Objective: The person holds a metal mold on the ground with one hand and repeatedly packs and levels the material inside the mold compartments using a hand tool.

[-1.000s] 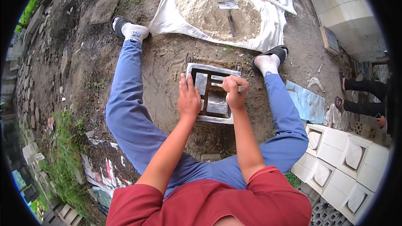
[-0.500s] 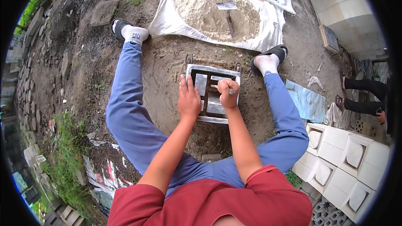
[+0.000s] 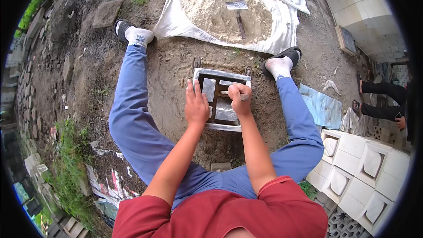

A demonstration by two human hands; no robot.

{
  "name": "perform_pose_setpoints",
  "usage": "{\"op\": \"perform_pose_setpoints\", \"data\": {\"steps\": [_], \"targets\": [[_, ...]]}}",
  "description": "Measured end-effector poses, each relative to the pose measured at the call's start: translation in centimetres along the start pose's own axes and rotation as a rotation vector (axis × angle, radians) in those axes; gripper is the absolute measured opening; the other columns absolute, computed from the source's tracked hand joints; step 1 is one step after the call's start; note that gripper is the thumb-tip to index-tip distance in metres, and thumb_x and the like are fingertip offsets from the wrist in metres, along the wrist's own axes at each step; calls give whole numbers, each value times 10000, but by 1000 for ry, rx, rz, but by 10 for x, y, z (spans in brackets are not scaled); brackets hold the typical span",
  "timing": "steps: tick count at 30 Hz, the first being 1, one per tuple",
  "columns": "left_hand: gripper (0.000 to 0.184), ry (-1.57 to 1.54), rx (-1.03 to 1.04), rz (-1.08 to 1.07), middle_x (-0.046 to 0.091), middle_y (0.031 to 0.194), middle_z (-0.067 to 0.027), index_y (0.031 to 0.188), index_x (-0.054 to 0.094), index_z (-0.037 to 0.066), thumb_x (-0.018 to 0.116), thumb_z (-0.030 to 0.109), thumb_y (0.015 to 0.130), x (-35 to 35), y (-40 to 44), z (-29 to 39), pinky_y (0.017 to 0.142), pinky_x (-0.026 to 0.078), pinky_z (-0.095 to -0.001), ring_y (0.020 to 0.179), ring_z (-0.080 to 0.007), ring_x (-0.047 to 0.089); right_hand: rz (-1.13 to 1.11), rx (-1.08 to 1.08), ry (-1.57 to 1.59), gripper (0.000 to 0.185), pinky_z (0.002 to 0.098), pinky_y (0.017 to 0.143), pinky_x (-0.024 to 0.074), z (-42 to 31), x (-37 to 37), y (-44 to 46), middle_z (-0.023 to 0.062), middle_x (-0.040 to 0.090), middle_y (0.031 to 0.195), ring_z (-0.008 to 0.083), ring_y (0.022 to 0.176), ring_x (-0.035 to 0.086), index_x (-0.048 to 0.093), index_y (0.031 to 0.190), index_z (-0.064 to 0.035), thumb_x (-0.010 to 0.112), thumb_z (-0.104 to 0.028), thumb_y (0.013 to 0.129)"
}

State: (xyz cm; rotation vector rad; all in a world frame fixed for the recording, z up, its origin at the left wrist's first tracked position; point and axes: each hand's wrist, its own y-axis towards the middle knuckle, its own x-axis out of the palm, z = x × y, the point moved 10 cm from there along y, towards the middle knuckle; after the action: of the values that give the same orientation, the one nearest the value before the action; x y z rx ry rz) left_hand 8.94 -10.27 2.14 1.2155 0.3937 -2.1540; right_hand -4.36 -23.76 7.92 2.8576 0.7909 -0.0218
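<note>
A square metal block mould (image 3: 222, 128) lies on the soil between my legs, with flat metal plates and dark slots inside its frame. My left hand (image 3: 196, 108) rests flat on the mould's left rim, fingers stretched forward. Over the right part of the mould, my right hand (image 3: 240, 99) is closed in a fist round a small tool with a short handle (image 3: 244, 98). The fist hides most of this tool, and I cannot make out its working end.
Beyond the mould, a white sheet (image 3: 169, 22) bears a pile of pale sand (image 3: 207, 11) with a trowel (image 3: 240, 22) on it. Pale ventilation blocks (image 3: 352, 167) are stacked at the right, below a blue sheet (image 3: 320, 105). Another person's legs (image 3: 383, 101) show at the right.
The whole view has shifted slightly. My left hand stays on the rim, and my right fist with the tool has barely moved over the mould.
</note>
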Motion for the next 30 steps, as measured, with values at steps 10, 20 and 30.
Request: {"op": "perform_pose_setpoints", "data": {"steps": [10,20,30], "targets": [[628,6,19,60,282,1696,-180,1633,309,101,512,258,1060,-1,4,-2,1018,560,-483,1413,-459,473,21,-25,262,430,309,500,240,-38,-5,16,-18,391,583,63,540,324,378,627,-30,515,-110,1027],[599,13,13,29,308,1671,-215,1618,331,75,495,219,1061,0,2,0,1061,516,-474,1447,-432,447,-10,-28,19,414,355,506,300,-26,-5,7,36,369,562,127,511,371,412,636,-2,565,-161,986],[625,18,11,19,290,1682,-222,1630,305,90,511,238,1058,-1,4,0,1047,542,-485,1414,-478,467,45,-38,144,439,312,500,238,-28,-6,13,-16,368,578,83,528,307,346,614,-58,501,-114,1020]]}}
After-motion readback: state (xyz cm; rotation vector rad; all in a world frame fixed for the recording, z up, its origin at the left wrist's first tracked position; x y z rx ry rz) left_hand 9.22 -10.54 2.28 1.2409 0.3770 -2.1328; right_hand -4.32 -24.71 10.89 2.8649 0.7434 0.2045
